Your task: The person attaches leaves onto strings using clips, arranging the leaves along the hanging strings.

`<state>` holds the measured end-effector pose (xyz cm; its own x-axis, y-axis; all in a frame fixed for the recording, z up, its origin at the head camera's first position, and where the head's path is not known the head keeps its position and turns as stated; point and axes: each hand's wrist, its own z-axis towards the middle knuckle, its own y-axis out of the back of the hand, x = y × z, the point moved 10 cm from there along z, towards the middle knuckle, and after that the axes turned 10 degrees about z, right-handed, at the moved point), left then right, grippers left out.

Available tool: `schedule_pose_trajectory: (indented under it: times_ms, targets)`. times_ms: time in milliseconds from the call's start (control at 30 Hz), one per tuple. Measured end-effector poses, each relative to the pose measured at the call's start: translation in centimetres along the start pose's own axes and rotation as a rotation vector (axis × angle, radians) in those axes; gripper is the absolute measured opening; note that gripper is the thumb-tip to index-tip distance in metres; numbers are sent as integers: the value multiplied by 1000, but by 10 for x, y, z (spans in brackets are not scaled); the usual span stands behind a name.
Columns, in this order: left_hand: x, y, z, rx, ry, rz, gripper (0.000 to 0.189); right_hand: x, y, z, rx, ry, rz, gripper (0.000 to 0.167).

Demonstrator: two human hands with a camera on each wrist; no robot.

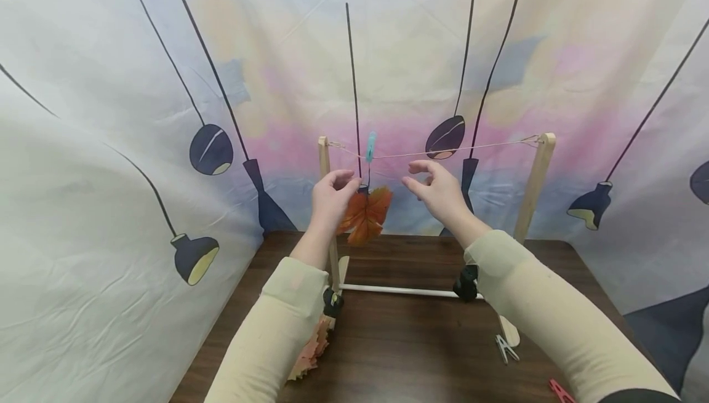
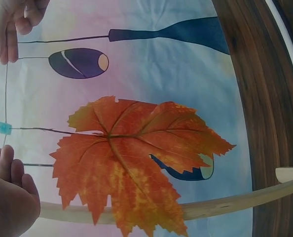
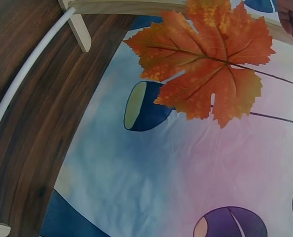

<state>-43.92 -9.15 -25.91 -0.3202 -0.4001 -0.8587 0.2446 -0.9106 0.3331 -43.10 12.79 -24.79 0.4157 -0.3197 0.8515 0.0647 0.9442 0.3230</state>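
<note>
The orange leaf (image 1: pixel 365 215) hung by its stem (image 1: pixel 369 173) from the blue clothespin (image 1: pixel 370 146) on the string (image 1: pixel 476 146), near the left hand (image 1: pixel 333 197). That hand and the right hand (image 1: pixel 440 192) were loosely spread, pinching nothing visible. A light touch, without tugging, would probably have suited the string best.

Pastel fabric backdrop (image 1: pixel 404 64), printed dark pendant lamps (image 1: pixel 211 149); brown wood-grain tabletop (image 1: pixel 399 347).

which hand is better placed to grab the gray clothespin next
Probably the right hand: the gray clothespin lies on that side of the table, while the left hand is by the orange leaf.
</note>
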Motion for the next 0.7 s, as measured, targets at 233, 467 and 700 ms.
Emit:
schedule_pose_trajectory:
  times_ms: [233, 467, 700]
  targets:
    - [13, 7, -3, -30, 22, -10, 29, -12, -1, -7, 3, -18, -6, 46]
    - [29, 18, -10, -87, 56, -33, 27, -28, -1, -18, 13, -57, 3, 46]
    - [44, 22, -16, -112, 72, -49, 26, -42, 0, -25, 4, -73, -13, 45]
